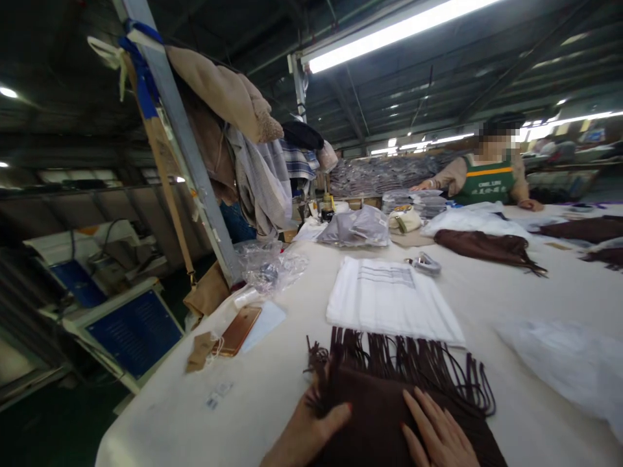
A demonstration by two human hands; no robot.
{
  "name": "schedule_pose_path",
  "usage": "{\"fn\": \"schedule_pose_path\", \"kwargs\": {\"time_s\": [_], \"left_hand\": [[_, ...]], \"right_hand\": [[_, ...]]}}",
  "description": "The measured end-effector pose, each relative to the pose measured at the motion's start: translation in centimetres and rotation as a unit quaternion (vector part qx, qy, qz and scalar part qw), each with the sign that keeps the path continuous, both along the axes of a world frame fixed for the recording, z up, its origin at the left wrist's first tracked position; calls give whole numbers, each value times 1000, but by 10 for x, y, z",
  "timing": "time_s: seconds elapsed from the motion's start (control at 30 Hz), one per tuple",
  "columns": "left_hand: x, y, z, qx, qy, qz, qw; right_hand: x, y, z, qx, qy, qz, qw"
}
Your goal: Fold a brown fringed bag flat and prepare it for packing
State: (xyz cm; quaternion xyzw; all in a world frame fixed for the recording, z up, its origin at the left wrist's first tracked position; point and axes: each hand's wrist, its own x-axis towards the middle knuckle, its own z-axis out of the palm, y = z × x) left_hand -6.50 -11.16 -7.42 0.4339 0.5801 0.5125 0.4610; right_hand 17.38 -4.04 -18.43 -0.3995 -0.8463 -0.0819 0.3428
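Observation:
A dark brown fringed scarf (370,415) lies folded at the near edge of the table, its tassels pointing away from me. At its left edge is my left hand (311,421), closed on the cloth with the thumb on top; the other fingers are partly hidden by the fringe. My right hand (438,431) rests flat on the scarf, fingers stretched out. Just beyond the tassels sits a folded white cloth (389,301) with grey stripes.
Left lie a phone (238,331), cardboard tags (200,352) and clear plastic (272,267). Plastic bags (564,363) lie right. Behind are a tape dispenser (424,263), another brown scarf (481,246) and a co-worker in a green apron (489,185). A metal post (189,149) rises left.

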Motion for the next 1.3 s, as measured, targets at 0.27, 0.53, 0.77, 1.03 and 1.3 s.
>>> {"fn": "schedule_pose_path", "kwargs": {"time_s": [0.27, 0.53, 0.77, 1.03, 1.3], "left_hand": [[41, 20, -14, 74, 381, -218, 895], [80, 22, 7, 207, 352, -317, 856], [6, 13, 26, 0, 43, 242, 969], [-34, 41, 3, -249, -181, 172, 936], [-19, 78, -8, -224, -270, 189, 917]], "right_hand": [[-3, 2, 2, 106, -73, -11, 992], [-5, 8, -11, 87, 63, -47, 993], [-4, -9, 27, 49, 12, -44, 998], [-2, -12, 25, 9, 8, -20, 1000], [-2, -13, 31, 51, 3, -18, 999]]}}
